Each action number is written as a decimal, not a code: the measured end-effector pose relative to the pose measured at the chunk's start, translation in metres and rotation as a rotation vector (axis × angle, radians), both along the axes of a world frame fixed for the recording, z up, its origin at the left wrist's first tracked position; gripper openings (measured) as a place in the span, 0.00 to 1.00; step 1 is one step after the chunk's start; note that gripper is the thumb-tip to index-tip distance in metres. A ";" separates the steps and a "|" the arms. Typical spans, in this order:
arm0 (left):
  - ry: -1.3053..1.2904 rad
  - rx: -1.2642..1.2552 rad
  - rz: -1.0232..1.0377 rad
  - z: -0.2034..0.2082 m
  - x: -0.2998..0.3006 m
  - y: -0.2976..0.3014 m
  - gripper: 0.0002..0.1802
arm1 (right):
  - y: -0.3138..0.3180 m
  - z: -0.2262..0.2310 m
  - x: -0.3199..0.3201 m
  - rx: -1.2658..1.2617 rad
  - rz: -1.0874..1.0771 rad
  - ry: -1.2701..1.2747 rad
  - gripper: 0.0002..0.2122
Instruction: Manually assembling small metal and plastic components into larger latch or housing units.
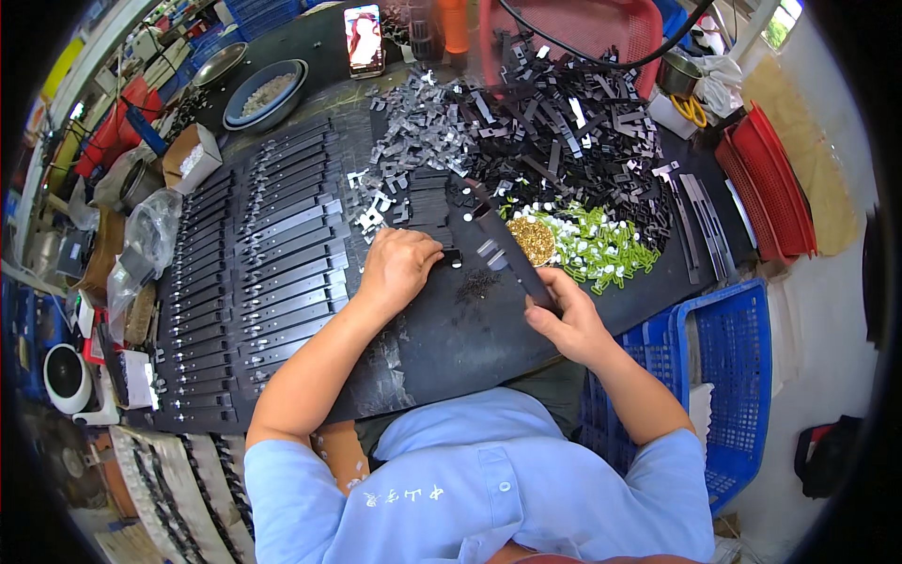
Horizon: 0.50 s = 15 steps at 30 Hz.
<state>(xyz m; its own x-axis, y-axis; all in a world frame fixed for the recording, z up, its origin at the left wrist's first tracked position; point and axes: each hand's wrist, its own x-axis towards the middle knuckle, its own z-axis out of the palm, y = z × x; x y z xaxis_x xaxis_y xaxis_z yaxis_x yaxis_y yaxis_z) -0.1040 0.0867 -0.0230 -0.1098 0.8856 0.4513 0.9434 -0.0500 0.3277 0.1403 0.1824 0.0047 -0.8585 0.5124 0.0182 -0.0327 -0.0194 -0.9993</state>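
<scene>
My right hand (571, 318) is closed around the near end of a long black strip (513, 252), which slants up and away to the left over the bench. Two short pale metallic marks or tabs show on the strip's side. My left hand (399, 268) has its fingers pinched together at a small black part (453, 256), just in front of a row of stacked black pieces (431, 209). Between the hands lies a little heap of tiny dark screws or pins (477, 286). Brass-coloured bits (533, 239) and green and white pieces (611, 249) lie beside the right hand.
Black strips (291, 254) lie in columns at left. Piles of clear clips (423, 122) and black parts (554, 132) fill the back. A phone (364, 42), bowls (265, 94), a pink basket (573, 28), red trays (770, 183) and blue crates (723, 376) stand around.
</scene>
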 end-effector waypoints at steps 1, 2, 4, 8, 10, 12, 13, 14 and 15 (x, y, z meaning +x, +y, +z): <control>-0.055 0.012 0.024 0.004 0.000 -0.003 0.05 | 0.000 0.009 -0.005 0.097 -0.014 -0.152 0.22; -0.110 0.023 0.049 0.008 0.001 -0.006 0.05 | -0.002 0.014 -0.009 0.195 -0.027 -0.304 0.21; -0.505 -0.147 0.113 0.036 0.027 -0.019 0.06 | -0.002 0.006 -0.011 0.196 -0.112 -0.285 0.16; -1.188 -0.301 0.031 0.029 0.073 -0.055 0.12 | -0.016 0.002 -0.015 0.357 -0.006 -0.142 0.09; -1.019 -0.121 0.029 0.021 0.082 -0.061 0.12 | -0.022 0.012 -0.016 0.445 0.038 -0.162 0.08; -0.786 -0.076 -0.021 0.029 0.086 -0.067 0.12 | -0.024 0.015 -0.016 0.470 0.046 -0.131 0.07; -0.550 -0.030 -0.069 0.032 0.087 -0.068 0.12 | -0.025 0.016 -0.015 0.495 0.052 -0.099 0.07; -0.553 -0.030 -0.073 0.030 0.087 -0.068 0.12 | -0.026 0.015 -0.015 0.495 0.049 -0.103 0.07; -0.540 -0.035 -0.079 0.028 0.085 -0.068 0.12 | -0.027 0.012 -0.015 0.516 0.058 -0.066 0.07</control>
